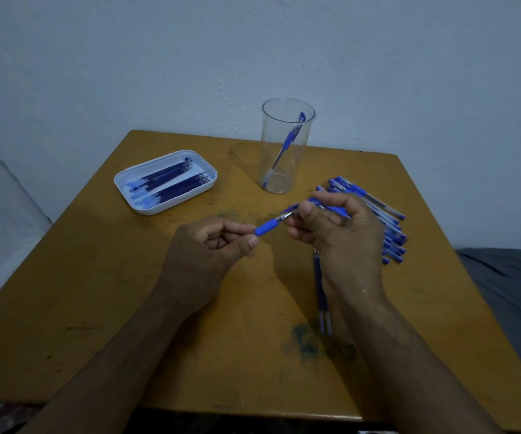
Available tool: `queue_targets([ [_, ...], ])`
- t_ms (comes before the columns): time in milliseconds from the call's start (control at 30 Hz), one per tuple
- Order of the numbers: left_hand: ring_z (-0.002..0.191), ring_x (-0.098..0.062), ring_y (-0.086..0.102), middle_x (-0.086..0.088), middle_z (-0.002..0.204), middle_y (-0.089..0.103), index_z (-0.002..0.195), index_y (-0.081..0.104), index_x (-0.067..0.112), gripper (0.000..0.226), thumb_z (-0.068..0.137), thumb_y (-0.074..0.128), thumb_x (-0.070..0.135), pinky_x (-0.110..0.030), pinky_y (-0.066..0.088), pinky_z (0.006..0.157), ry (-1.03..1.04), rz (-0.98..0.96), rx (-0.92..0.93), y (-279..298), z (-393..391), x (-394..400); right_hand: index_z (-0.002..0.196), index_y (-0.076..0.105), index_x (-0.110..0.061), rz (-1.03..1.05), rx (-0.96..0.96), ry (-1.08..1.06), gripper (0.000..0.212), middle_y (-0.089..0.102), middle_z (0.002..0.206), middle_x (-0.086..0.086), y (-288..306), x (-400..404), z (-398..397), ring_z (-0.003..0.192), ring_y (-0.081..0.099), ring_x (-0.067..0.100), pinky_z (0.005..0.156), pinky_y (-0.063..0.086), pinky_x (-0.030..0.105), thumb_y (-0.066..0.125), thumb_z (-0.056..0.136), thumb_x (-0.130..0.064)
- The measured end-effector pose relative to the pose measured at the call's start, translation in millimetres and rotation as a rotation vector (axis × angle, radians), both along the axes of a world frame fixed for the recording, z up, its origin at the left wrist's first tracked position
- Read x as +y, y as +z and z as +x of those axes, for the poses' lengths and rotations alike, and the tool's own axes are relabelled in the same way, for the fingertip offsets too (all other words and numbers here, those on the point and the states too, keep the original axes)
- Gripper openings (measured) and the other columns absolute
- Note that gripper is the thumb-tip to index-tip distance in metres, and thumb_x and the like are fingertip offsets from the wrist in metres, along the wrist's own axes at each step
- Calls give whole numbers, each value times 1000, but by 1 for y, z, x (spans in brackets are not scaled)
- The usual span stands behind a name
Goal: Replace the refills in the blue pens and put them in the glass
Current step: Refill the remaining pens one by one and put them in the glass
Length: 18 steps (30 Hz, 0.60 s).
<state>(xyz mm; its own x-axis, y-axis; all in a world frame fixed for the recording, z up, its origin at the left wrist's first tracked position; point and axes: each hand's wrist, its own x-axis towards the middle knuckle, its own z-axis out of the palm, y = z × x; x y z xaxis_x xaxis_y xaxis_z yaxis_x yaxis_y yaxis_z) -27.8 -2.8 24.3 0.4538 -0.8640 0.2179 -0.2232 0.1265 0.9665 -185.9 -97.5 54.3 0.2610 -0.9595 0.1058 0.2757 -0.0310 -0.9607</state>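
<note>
My left hand (212, 245) pinches a blue pen (267, 227) by its rubber grip end, the metal tip pointing right. My right hand (337, 233) touches that tip with thumb and fingers and also holds a blue pen cap or part (331, 209). A clear glass (286, 145) stands at the back of the table with one blue pen (289, 142) leaning inside. A pile of blue pens (384, 220) lies right of my right hand. A white tray (146, 208) at the left holds several dark blue refills (171, 183). Two refills (323, 296) lie below my right wrist.
The wooden table (127, 308) has blue ink stains (309, 343) near its front. A pale wall rises behind it. Grey fabric (509, 277) lies off the table's right edge, white fabric off the left.
</note>
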Motion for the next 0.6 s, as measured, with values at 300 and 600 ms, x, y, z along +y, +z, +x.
queue_targets([
  [300,59,0,63,-1,74,75,103,77,8,16,87,74,9,-8,44,57,20,-47,-75,1,-2,2,104,63,-4,-72,108,97,16,77,81,14,-5,4,3,76,76,30,68,63,42,70,90,-3],
  [600,48,1,57,-2,66,71,99,78,4,14,86,74,7,-6,40,51,59,-59,-19,-2,-8,-1,105,58,-5,-84,155,100,17,76,77,16,-10,6,6,73,76,31,66,63,43,69,93,-6],
])
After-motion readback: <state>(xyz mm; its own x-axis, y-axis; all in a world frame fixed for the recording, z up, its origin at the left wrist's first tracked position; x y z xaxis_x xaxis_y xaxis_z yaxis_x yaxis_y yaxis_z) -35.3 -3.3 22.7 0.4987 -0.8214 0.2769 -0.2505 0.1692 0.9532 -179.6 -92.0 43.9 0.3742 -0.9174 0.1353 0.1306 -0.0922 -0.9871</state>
